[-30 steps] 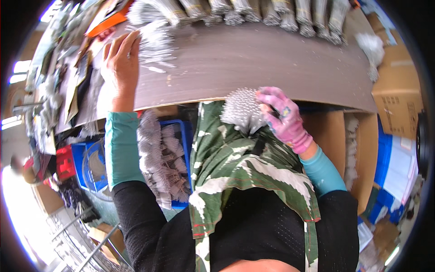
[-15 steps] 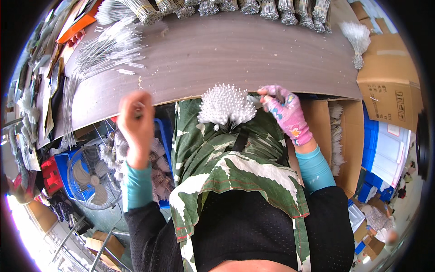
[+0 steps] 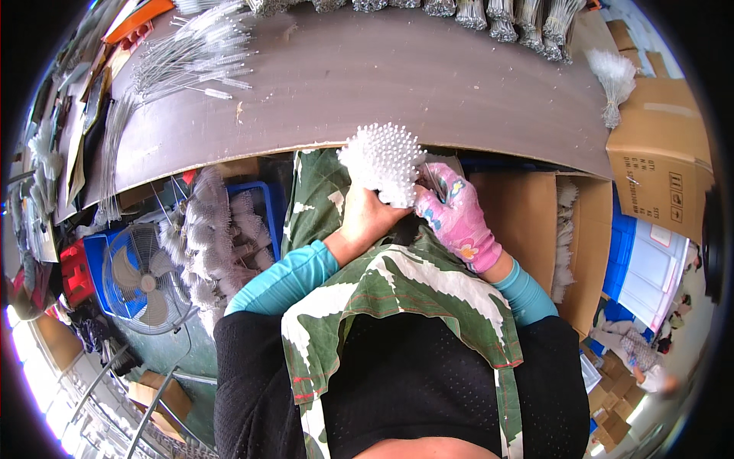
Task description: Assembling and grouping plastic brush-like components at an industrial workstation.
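A dense bundle of thin white-tipped brushes (image 3: 382, 157) stands upright over my lap, at the table's front edge. My bare left hand (image 3: 367, 216) is closed round its lower left side, with the thumb across the front. My right hand (image 3: 456, 218), in a pink flowered glove, presses against the bundle's right side with its fingers curled in. The lower ends of the brushes are hidden behind my hands and the camouflage apron (image 3: 451, 287).
The brown table (image 3: 367, 84) spans the far side. Loose brushes (image 3: 191, 57) lie at its left, and several tied bundles (image 3: 505, 19) line its back. A cardboard box (image 3: 592, 245) stands at right below the table; a fan (image 3: 145, 279) and blue crate (image 3: 271, 218) are at left.
My left hand has come in from the left and closed round the bundle. My right hand has moved down and inward against it. The view has shifted slightly.
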The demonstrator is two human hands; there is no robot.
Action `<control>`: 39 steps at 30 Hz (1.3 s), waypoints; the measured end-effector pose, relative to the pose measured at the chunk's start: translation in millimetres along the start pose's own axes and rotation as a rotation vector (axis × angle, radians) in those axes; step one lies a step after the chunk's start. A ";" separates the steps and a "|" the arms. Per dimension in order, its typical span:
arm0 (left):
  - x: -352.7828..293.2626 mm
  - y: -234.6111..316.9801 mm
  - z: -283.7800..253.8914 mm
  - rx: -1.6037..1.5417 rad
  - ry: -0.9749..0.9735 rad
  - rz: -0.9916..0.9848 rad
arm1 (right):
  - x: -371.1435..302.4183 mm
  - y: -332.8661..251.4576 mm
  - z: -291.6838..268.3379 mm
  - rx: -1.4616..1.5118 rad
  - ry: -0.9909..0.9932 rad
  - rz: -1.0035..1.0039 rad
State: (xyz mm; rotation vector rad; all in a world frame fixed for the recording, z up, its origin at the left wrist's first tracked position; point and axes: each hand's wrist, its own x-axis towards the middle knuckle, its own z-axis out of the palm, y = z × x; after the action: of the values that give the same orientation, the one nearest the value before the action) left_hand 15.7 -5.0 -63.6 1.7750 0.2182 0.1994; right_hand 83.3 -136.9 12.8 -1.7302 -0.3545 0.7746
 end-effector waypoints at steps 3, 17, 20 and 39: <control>5.4 -14.6 1.5 0.319 -0.006 0.188 | -8.6 -2.1 3.4 -0.044 -0.006 0.002; 6.5 -41.1 1.5 -0.194 -0.041 0.013 | 1.1 -37.3 -56.3 -0.295 -0.422 0.219; 7.6 -46.8 0.3 0.329 -0.087 0.130 | 2.7 -39.6 -63.3 -0.164 -0.447 0.356; 14.8 -68.4 6.5 0.042 0.208 0.141 | 8.6 -63.8 -36.3 -0.287 -0.420 0.383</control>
State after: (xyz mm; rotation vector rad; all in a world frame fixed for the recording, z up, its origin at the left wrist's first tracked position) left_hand 28.9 6.9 -131.5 1.8126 0.2475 0.4849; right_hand 123.3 -139.2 74.9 -1.9246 -0.4395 1.4328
